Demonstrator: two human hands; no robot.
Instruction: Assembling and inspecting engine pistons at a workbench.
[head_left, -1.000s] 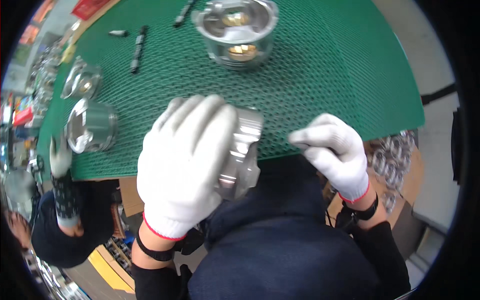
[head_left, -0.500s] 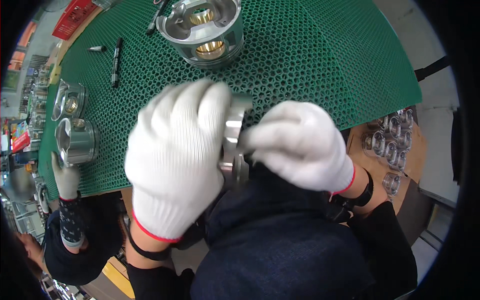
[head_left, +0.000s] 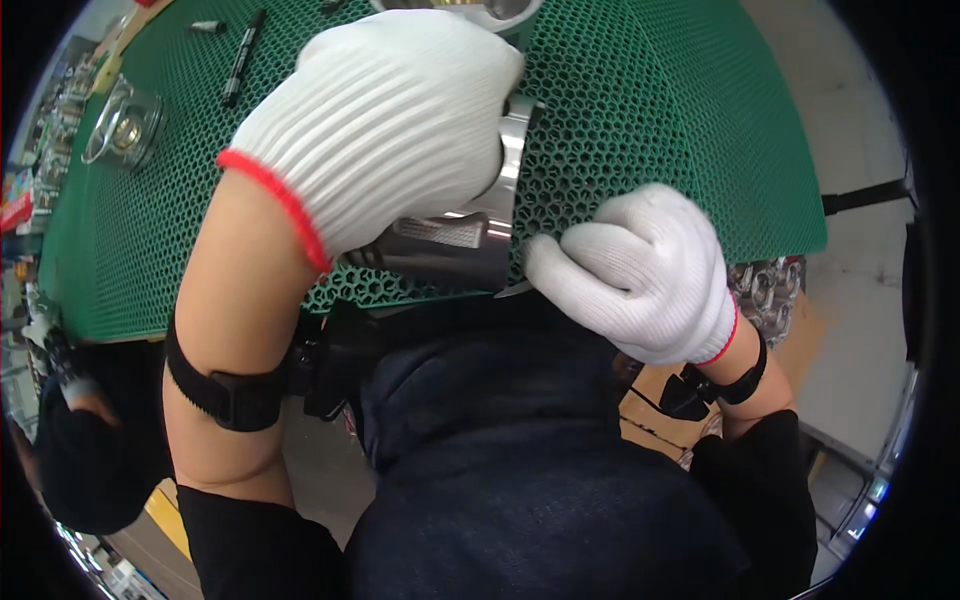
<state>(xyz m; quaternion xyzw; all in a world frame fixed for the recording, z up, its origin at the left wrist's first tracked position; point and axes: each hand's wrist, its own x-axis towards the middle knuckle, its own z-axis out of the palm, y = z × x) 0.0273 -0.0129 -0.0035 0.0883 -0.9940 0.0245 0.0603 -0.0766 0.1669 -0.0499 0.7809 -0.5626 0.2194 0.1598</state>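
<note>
- The left hand (head_left: 390, 125), in a white ribbed-knit glove with a red cuff, grasps a smooth, shiny metal piston (head_left: 468, 256); its fingertips are hidden behind the back of the glove.
- That cylindrical piston lies tilted at the near edge of the green honeycomb mat (head_left: 745, 165), a roughly textured rectangular patch set in its side; whether it touches the mat is unclear.
- The right hand (head_left: 640, 275), similarly gloved, has its fingers (head_left: 575, 290) curled around a thin pointed tool (head_left: 513, 289), mostly concealed, just beside the piston.
- Farther left stands another hollow metal piston (head_left: 125, 130), near a slim black marker (head_left: 243, 60).
</note>
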